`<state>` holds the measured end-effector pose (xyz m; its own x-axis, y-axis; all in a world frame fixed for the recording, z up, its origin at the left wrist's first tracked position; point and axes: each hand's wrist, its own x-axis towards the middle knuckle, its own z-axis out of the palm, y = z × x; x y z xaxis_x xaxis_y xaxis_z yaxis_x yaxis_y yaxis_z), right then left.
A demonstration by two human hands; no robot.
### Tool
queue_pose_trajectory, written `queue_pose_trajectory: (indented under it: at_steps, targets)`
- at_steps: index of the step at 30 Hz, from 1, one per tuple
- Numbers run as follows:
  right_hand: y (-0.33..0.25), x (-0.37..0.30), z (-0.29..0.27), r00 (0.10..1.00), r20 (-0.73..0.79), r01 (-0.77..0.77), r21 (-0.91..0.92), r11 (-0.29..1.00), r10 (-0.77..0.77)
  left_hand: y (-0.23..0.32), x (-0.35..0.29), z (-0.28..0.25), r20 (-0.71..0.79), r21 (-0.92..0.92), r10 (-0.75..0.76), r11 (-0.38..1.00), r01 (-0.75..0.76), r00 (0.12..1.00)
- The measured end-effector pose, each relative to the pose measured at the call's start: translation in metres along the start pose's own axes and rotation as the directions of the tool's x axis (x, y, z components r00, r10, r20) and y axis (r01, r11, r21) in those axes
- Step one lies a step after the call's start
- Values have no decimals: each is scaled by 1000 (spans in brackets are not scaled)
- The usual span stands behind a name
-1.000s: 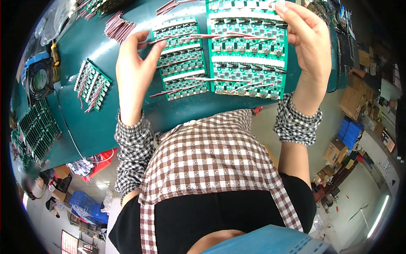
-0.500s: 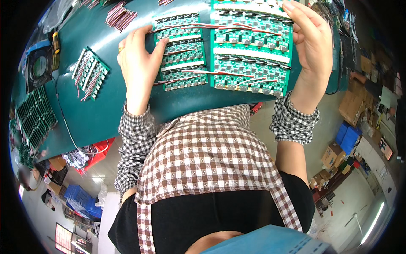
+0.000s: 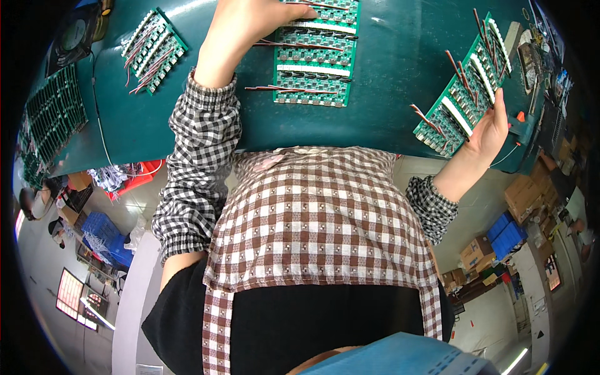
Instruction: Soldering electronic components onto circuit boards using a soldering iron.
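At the right of the green table, my right hand (image 3: 489,134) is closed on the lower right edge of a green circuit board panel (image 3: 465,94), which is turned at a slant. Short red, black and white wires stick out from that panel. A second circuit board panel (image 3: 312,55) lies flat in front of me, with white strips across it and wires out past its left edge. Over its upper left part is my left hand (image 3: 253,22), thumb stretched across the board. The upper edge of the picture cuts off its other fingers, so its grip is hidden.
A smaller wired board (image 3: 155,51) lies to the left on the table (image 3: 206,147). Stacked green boards (image 3: 56,115) and a dark fan (image 3: 75,31) with a cable are farther left. Tools and a grey bar (image 3: 512,40) crowd the right side.
My right hand has carried its panel away from the middle one to the right and tilted it. The left hand has moved up over the middle panel. The whole view has shifted.
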<state>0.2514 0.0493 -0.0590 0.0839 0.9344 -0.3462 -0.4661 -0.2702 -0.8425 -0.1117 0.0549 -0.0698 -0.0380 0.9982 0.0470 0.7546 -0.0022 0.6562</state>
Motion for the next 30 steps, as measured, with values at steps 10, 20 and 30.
queue_pose_trajectory:
  at_steps: [10, 20, 30]
  targets:
    - [12, -4, -2, 999, 17, -37, 23, 999, 37, 14, 8, -5, 65, -23, 9, 1000, -8, 998]
    - [50, -3, 29, 995, 54, -87, -45, 995, 89, 2, 25, -3, 86, -13, 119, 993, -118, 989]
    - [79, -12, 97, 980, 130, -110, -286, 952, 152, -15, 13, 8, 288, -752, 22, 625, 211, 957]
